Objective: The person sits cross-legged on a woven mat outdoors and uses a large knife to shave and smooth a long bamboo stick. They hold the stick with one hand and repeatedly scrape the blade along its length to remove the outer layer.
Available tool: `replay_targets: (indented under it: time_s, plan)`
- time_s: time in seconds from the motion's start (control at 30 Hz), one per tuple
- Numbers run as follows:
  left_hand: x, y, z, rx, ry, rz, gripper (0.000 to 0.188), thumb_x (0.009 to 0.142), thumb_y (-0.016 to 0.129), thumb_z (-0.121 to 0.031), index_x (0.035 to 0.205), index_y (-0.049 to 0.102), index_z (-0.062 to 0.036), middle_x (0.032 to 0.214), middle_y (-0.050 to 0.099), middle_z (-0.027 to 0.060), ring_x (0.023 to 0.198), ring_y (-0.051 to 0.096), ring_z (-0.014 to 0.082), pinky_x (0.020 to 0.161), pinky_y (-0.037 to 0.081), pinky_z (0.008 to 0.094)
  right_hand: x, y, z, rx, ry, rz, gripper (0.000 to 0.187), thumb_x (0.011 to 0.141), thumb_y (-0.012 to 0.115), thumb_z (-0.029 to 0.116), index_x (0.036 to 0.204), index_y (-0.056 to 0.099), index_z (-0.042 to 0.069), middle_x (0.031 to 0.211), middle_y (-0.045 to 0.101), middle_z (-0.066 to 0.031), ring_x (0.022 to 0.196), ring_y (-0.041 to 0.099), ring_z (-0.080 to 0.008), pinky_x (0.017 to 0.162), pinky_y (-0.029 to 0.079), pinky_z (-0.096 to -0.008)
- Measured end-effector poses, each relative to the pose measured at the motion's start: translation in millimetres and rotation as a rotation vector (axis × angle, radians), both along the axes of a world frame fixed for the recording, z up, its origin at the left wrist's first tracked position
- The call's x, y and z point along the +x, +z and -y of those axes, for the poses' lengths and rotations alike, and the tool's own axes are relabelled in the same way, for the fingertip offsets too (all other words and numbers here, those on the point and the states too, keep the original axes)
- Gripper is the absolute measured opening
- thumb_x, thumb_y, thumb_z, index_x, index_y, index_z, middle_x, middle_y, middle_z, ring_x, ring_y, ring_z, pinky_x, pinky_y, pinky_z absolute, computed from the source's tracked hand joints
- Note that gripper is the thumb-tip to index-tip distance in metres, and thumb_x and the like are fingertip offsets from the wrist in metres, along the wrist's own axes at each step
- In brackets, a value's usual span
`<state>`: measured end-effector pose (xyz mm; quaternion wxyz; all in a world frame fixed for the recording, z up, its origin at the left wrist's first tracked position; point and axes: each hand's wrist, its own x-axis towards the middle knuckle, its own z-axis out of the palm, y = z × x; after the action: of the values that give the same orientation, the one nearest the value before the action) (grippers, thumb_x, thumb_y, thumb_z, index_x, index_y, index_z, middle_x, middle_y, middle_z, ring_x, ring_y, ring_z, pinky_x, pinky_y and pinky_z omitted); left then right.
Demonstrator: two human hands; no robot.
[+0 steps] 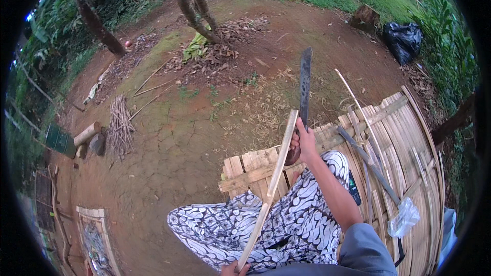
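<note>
- Outdoors, on slatted bamboo bench over bare earth.
- Gripping bamboo strip near lower end in left hand.
- Clasping machete, pointed forward, in right hand.
- Holding strip slantwise over patterned cloth, upper end beside machete.

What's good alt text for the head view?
A person's right hand grips a machete, blade pointing away, while the left hand holds the near end of a long bamboo strip above a patterned cloth. Around them: a bamboo platform, bare earth and a black plastic bag.
</note>
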<state>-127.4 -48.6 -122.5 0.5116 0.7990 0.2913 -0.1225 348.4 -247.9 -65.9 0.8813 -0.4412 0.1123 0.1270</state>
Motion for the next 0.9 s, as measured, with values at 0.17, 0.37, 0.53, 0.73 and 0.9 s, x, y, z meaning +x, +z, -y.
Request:
replay_targets:
  time_s: [0.17,0.37,0.53,0.73,0.9]
  plan:
    - [16.5,58.3,11.1,0.08,-0.11,-0.059,0.02,0.085,0.065,-0.02,0.096,0.065,-0.0031,0.068,0.057,0.0006,0.066,0.05,0.0101,0.057,0.043,0.029,11.5,-5.8,22.4,0.286,-0.028,-0.061,0.028,0.094,0.052,0.034,0.1,0.061,0.009,0.051,0.029,0.0085,0.038,0.031,-0.0029,0.035,0.031,-0.021]
    - [7.8,49.7,5.6,0.124,-0.181,-0.131,0.018,0.085,0.065,-0.019,0.094,0.065,-0.0028,0.066,0.058,0.0017,0.062,0.05,0.0091,0.055,0.043,0.0299,11.2,7.6,34.7,0.495,-0.075,-0.023,0.024,0.093,0.052,0.029,0.1,0.062,0.009,0.052,0.027,0.0101,0.04,0.028,-0.0022,0.038,0.032,-0.0187]
    - [7.3,47.1,0.2,0.004,-0.15,-0.098,0.018,0.084,0.065,-0.019,0.093,0.064,-0.0033,0.066,0.057,-0.0002,0.062,0.05,0.009,0.054,0.042,0.0296,17.1,2.5,40.8,0.505,-0.143,0.0,0.017,0.092,0.056,0.03,0.085,0.058,0.014,0.05,0.03,0.0103,0.038,0.03,-0.0024,0.037,0.032,-0.0193]
    - [15.5,56.6,-2.2,-0.028,-0.096,-0.204,0.019,0.077,0.07,-0.011,0.094,0.063,-0.0048,0.071,0.056,-0.001,0.069,0.051,0.0095,0.061,0.043,0.0301,12.6,-0.7,30.8,0.364,-0.156,-0.116,0.025,0.092,0.054,0.029,0.07,0.052,0.017,0.047,0.03,0.0095,0.038,0.032,-0.0047,0.038,0.034,-0.0205]
    - [13.6,44.8,-9.2,-0.087,-0.097,-0.159,0.019,0.078,0.07,-0.015,0.093,0.064,-0.0052,0.073,0.058,-0.0006,0.071,0.052,0.0104,0.063,0.044,0.0297,13.5,-10.7,31.7,0.357,-0.049,-0.066,0.018,0.093,0.049,0.026,0.092,0.056,0.009,0.057,0.04,0.0023,0.042,0.036,-0.0103,0.038,0.034,-0.0252]
